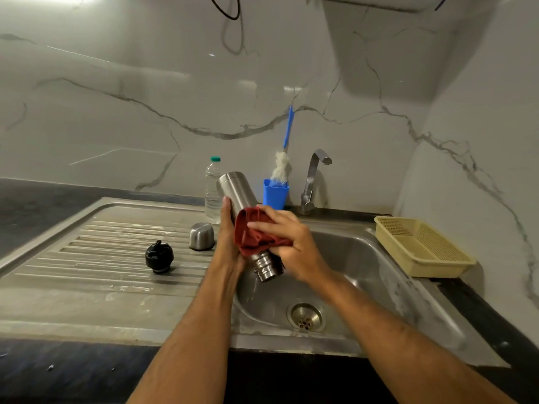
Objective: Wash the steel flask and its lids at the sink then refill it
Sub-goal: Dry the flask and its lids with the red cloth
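Note:
The steel flask (236,189) is held tilted over the sink basin (358,258), its base up and its threaded open mouth pointing down toward me. My left hand (229,237) grips the flask's body from the left. My right hand (287,240) presses a red cloth (250,234) around the flask's lower part. On the ribbed drainboard (102,258) stand the steel cup lid (201,236) upside down and the black inner stopper (159,257).
A plastic water bottle (213,191) with a green cap stands behind the flask. A blue holder (275,195) with a bottle brush (287,135) sits beside the tap (313,176). A yellow basket (423,247) rests right of the basin. The drain (306,317) lies below my hands.

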